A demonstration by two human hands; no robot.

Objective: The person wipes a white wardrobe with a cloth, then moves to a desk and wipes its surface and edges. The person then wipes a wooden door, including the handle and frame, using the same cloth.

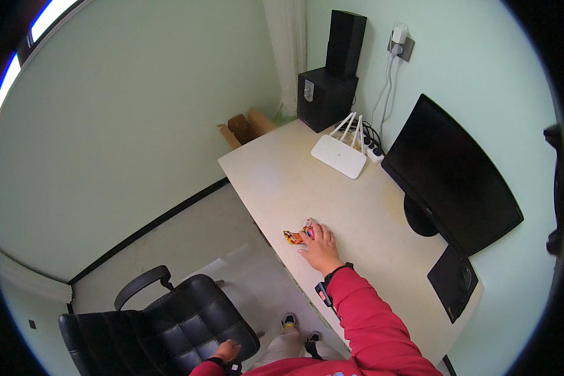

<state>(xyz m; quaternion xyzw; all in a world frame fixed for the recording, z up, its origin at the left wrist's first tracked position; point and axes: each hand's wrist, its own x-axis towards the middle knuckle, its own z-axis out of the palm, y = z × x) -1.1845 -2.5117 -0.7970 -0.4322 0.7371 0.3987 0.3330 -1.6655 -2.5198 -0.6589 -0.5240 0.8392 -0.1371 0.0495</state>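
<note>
On the pale desk point(371, 225), my right hand point(320, 246) is around several small, brightly wrapped packets point(293, 237) that look like sweets. Their red, orange and yellow wrappers stick out past my thumb and index finger, and my fingers hide part of them. The packets lie close to the desk's front edge. My left hand point(227, 350) hangs low in front of the seat of a black office chair point(192, 324). Its fingers are curled, and I cannot tell whether anything is inside them.
A white router point(339, 156) stands at the back, beside a power strip point(374, 154) and black speakers point(328, 96). To the right are a monitor point(453, 178) and a flat black device point(453, 282). A cardboard box point(246, 129) sits beyond the desk's far end.
</note>
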